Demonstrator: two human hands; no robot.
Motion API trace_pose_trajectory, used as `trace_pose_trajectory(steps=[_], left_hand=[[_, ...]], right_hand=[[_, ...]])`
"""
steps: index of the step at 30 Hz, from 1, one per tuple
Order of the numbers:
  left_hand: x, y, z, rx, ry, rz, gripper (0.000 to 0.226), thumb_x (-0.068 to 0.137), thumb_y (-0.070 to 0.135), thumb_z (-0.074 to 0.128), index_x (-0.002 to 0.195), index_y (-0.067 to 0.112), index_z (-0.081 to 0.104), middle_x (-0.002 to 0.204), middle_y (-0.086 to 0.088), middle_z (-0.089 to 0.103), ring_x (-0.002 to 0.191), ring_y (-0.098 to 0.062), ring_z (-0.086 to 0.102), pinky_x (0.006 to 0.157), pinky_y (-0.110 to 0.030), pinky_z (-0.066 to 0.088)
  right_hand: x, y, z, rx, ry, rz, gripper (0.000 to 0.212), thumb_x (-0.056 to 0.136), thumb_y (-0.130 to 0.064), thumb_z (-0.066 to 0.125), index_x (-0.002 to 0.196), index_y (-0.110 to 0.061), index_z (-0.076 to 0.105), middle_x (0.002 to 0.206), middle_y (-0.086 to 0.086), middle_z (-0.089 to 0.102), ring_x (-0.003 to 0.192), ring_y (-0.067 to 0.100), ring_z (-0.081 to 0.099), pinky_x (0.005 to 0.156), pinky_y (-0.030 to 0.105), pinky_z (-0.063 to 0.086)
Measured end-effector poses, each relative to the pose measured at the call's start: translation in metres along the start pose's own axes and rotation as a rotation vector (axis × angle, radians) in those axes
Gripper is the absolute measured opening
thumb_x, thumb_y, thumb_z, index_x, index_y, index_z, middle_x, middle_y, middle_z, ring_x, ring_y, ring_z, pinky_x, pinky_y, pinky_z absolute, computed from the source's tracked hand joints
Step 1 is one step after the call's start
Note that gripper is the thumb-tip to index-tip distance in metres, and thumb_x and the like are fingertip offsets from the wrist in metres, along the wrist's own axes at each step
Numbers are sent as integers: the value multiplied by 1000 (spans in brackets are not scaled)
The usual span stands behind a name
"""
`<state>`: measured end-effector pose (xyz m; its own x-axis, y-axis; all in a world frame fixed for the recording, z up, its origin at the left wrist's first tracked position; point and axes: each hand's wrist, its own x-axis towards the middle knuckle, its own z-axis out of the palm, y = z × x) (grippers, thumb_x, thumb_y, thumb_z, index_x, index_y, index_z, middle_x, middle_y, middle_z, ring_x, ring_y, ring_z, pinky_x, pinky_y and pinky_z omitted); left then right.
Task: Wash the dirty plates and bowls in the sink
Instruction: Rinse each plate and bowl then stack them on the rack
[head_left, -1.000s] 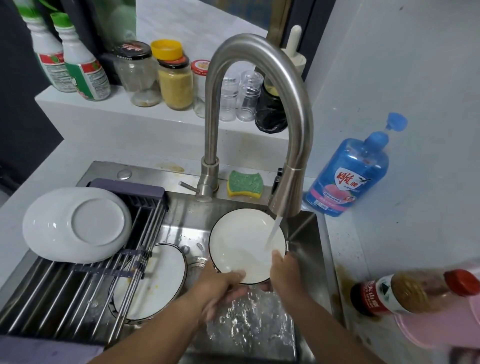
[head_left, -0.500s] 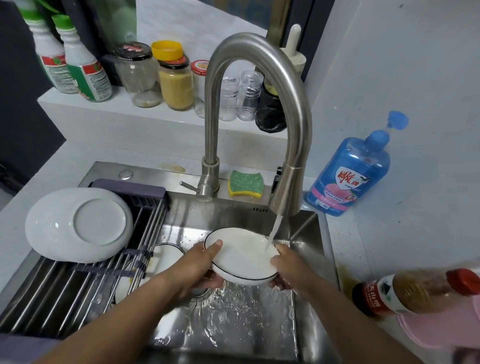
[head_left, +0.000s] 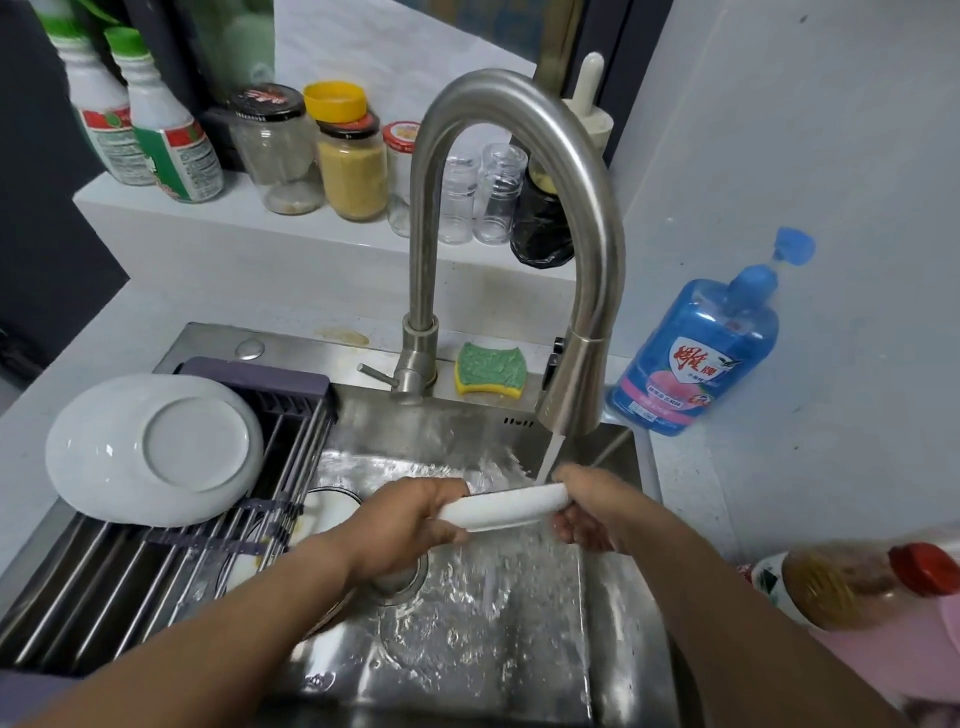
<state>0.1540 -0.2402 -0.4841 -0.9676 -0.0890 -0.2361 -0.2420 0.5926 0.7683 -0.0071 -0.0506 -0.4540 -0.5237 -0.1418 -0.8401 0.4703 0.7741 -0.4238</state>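
I hold a white bowl (head_left: 501, 508) over the steel sink (head_left: 467, 649), tipped so that only its outer side shows. My left hand (head_left: 410, 525) grips its left rim and my right hand (head_left: 592, 512) grips its right rim. Water runs from the tap (head_left: 571, 384) onto the bowl's right edge and splashes down into the basin. Another white plate (head_left: 327, 512) lies in the sink to the left, partly under the rack. A white dish (head_left: 156, 449) rests upside down on the roll-up drying rack (head_left: 130, 587).
A green and yellow sponge (head_left: 491, 370) lies behind the tap. A blue soap bottle (head_left: 696, 353) stands at the right. A sauce bottle (head_left: 852, 587) and a pink container (head_left: 914, 670) sit at the right edge. Jars and bottles line the back ledge (head_left: 291, 228).
The bowl has turned from facing me with its inside under the stream to tipped over with its outside showing. Both hands kept hold and rose a little.
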Motion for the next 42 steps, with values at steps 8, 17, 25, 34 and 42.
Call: trace_pose_trajectory(steps=[8, 17, 25, 34, 42], left_hand=[[-14, 7, -2, -808, -110, -187, 40, 87, -1, 75, 125, 4, 64, 121, -17, 73, 115, -33, 69, 100, -47, 56], [-19, 19, 16, -1054, -94, -346, 35, 89, 10, 73, 123, 8, 65, 111, -11, 76, 100, -23, 73, 72, -35, 61], [-15, 34, 27, -1252, 60, -391, 45, 84, 17, 74, 126, 5, 61, 117, -16, 74, 112, -31, 70, 90, -52, 60], [-29, 9, 12, -1357, 26, -395, 40, 92, 8, 67, 130, 1, 60, 119, -23, 71, 96, -29, 73, 76, -43, 65], [-12, 19, 23, -1026, 205, -507, 53, 88, 61, 68, 135, 39, 53, 121, 4, 73, 104, -19, 70, 72, -33, 61]], right_hand=[[6, 7, 9, 87, 188, -342, 46, 104, -59, 36, 88, -25, 61, 97, 0, 67, 97, 22, 65, 102, 48, 48], [-3, -6, 32, -197, 358, -593, 61, 102, -62, 31, 113, -14, 65, 108, 10, 67, 98, 27, 62, 89, 42, 49], [-4, 0, 71, -645, 434, -959, 54, 105, -33, 20, 135, -13, 60, 132, 5, 64, 121, 31, 61, 85, 54, 57], [5, -11, 31, -108, 335, -374, 44, 106, -46, 46, 119, -9, 65, 112, 14, 70, 104, 30, 67, 84, 27, 46], [2, -1, 23, 310, 38, -223, 58, 81, -66, 70, 101, -13, 79, 95, 10, 79, 93, 33, 75, 93, 56, 57]])
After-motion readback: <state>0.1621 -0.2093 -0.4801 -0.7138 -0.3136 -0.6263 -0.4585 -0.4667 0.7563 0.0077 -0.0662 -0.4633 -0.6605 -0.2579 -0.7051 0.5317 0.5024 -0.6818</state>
